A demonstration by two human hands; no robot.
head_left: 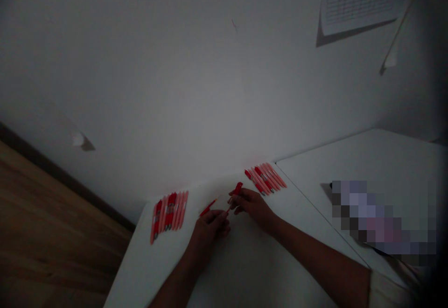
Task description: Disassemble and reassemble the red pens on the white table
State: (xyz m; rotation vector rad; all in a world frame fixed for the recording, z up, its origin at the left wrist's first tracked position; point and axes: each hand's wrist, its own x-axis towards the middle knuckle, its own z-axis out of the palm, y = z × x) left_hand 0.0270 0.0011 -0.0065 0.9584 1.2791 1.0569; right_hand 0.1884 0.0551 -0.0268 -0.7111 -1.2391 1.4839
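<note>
Above the white table, my two hands are close together over parts of a pen. The fingers of my right hand are closed on a red pen piece, its wide end sticking up past the fingertips. My left hand pinches a thin reddish pen part that reaches toward the right fingers; whether it joins the red piece I cannot tell. Just beyond my left hand lies another red pen part with a thin yellowish tip, partly hidden by the fingers.
A row of red and pink pens lies at the left on the white table. Another such row lies by the wall at the back right. A blurred-out object rests on the right-hand tabletop. A printed sheet hangs on the wall.
</note>
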